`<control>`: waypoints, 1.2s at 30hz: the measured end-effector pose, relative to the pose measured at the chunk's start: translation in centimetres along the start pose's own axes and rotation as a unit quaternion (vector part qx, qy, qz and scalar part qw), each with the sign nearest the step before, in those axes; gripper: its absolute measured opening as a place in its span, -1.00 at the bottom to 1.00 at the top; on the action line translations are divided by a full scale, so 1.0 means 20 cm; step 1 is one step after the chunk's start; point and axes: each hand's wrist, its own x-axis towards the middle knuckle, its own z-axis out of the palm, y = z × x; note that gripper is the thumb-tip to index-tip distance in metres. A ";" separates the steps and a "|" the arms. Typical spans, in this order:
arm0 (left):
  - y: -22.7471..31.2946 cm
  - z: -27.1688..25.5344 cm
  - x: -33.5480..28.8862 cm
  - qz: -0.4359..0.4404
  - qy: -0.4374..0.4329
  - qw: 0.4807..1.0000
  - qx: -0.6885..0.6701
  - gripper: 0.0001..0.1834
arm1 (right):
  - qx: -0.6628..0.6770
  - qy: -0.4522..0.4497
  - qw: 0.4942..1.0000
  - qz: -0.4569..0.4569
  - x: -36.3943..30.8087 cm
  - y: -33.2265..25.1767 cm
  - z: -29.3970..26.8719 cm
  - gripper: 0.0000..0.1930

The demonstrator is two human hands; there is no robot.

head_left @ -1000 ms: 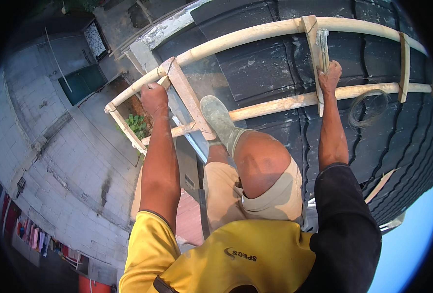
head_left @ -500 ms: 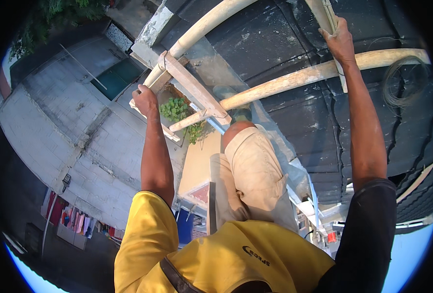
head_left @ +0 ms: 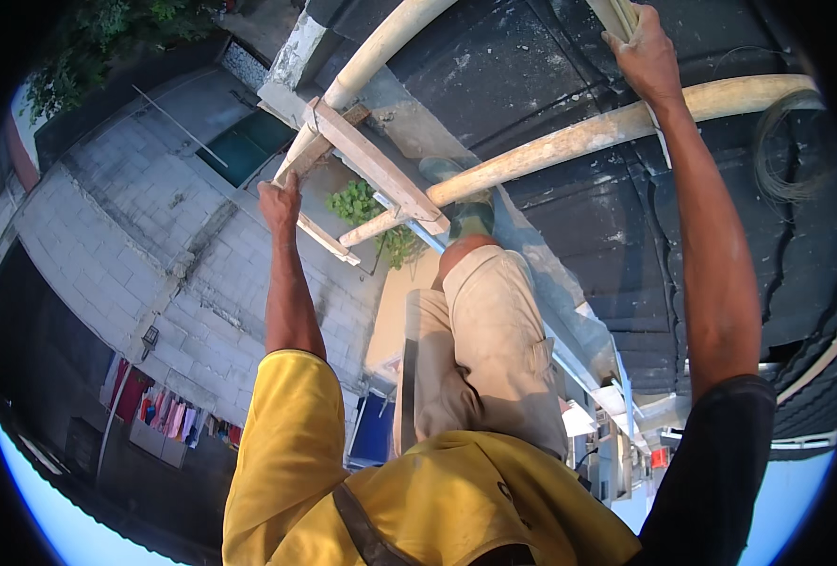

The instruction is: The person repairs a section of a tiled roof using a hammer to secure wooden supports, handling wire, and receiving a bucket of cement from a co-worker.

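A ladder made of two bamboo poles (head_left: 550, 156) joined by wooden rungs (head_left: 381, 165) slopes from the dark roof down past its edge. My left hand (head_left: 280, 200) is closed around the ladder's near left corner, where a pole end meets the lowest rung (head_left: 329, 238). Up at the right, my right hand (head_left: 646, 58) is wrapped around pale wooden slats (head_left: 616, 17), which lie across the ladder like another rung. Their lower end shows beside my wrist, beyond the right pole. My booted foot (head_left: 472, 215) is next to the rung between the poles, partly hidden by my knee.
A coil of thin wire (head_left: 786, 156) lies on the dark roof sheets (head_left: 579, 283) at the right. Below on the left are a grey block wall (head_left: 107, 226), hanging laundry (head_left: 168, 415) and a green plant (head_left: 354, 208). The roof edge drops off beside my leg.
The view has turned slightly, so the wall and laundry sit farther right. My right hand is a little higher in the picture. Both hands keep their hold on the wood.
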 end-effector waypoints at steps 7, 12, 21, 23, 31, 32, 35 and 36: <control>-0.02 0.00 -0.02 -0.035 0.011 0.999 0.005 -0.29 | -0.006 0.011 1.000 -0.008 0.02 0.00 0.02 -0.55; -0.10 0.08 0.07 0.013 0.011 1.000 0.006 -0.26 | -0.027 -0.023 0.999 -0.023 0.05 0.17 0.09 -0.47; -0.23 0.19 0.26 -0.038 -0.084 0.996 -0.014 -0.15 | -0.038 -0.049 0.998 0.001 0.04 0.13 0.08 -0.49; -0.24 0.21 0.27 -0.058 -0.077 0.995 -0.019 -0.15 | -0.050 -0.048 0.998 -0.005 0.05 0.12 0.08 -0.49; -0.06 0.14 0.19 -0.024 -0.059 0.994 -0.086 -0.22 | -0.041 -0.048 0.998 0.006 0.05 0.12 0.05 -0.50; -0.03 0.12 0.15 -0.022 -0.045 0.996 -0.071 -0.22 | -0.046 -0.046 0.998 0.003 0.05 0.11 0.05 -0.50; -0.09 0.14 0.13 0.015 0.038 0.999 -0.019 -0.23 | -0.057 -0.043 0.997 -0.004 0.03 0.07 0.07 -0.50; -0.16 0.15 0.12 0.011 0.044 0.999 -0.017 -0.23 | -0.055 -0.040 0.998 -0.011 0.02 0.06 0.09 -0.50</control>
